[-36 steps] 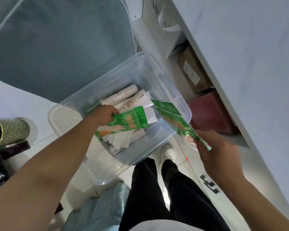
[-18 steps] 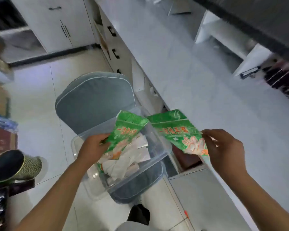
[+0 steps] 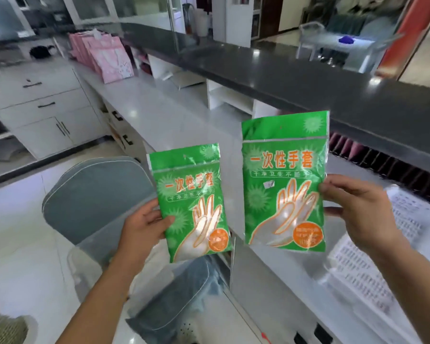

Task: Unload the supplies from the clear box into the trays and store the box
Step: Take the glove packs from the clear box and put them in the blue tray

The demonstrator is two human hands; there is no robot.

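Left hand (image 3: 144, 227) has its grip pinched on one green glove packet (image 3: 193, 204), right hand (image 3: 358, 214) on a second packet (image 3: 284, 182), both raised upright over the white tabletop (image 3: 164, 115). Clear box (image 3: 97, 259) sits low near left on the chair; white tray (image 3: 382, 244) near right. Unloading looks early; neither packet is placed, box not stored.

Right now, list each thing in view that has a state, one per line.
Left hand: gripping the left glove packet, held upright.
Right hand: gripping the right glove packet, held upright.
Clear box: open, on the chair.
White tray: on the counter, contents unclear.
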